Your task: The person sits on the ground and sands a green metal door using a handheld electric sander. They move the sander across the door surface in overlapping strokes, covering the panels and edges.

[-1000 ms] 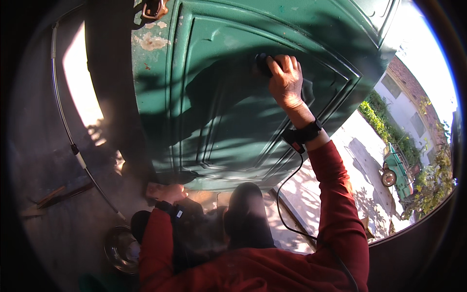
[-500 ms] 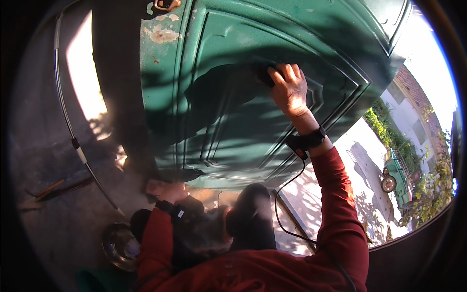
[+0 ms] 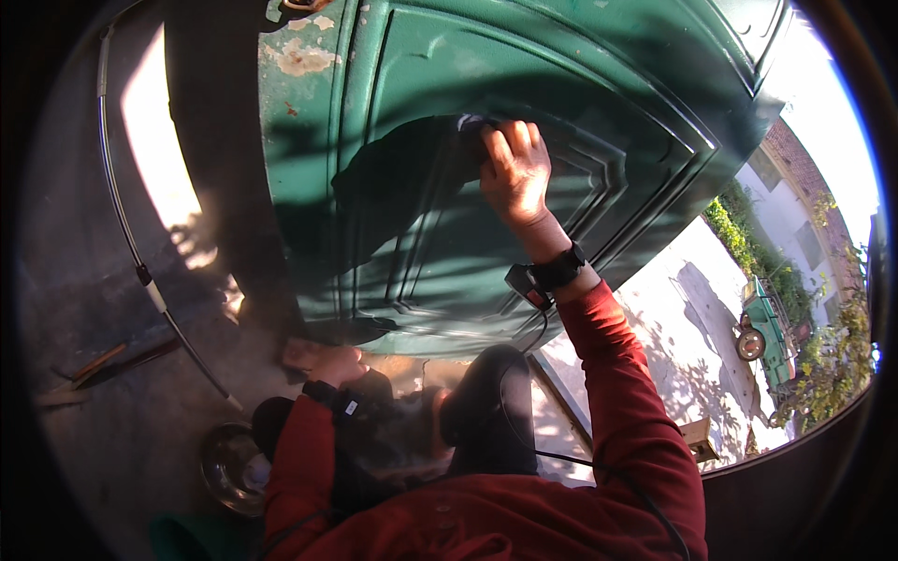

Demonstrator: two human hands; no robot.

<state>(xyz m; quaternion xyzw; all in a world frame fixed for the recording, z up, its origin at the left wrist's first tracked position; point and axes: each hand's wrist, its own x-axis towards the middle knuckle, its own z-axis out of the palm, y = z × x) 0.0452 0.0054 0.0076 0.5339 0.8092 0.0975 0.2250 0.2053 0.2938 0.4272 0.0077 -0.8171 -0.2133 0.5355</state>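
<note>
A metal bowl sits at eight o'clock, a green cart at three; a dark-clad knee overlaps the door at six. The panelled green door fills twelve (paint flaking at eleven). The right hand grips a dark object against it; the left hand's hold I cannot tell.

Toward 8 o'clock spreads a dim grey floor, while at 10 o'clock a hard strip of sunlight cuts the shade, breaking into dapples at its lower end. At 3 o'clock lies pale paving mottled with leaf shadows; beyond it, between 2 and 3 o'clock, green shrubs front a white-walled building beneath a glaring sky.
</note>
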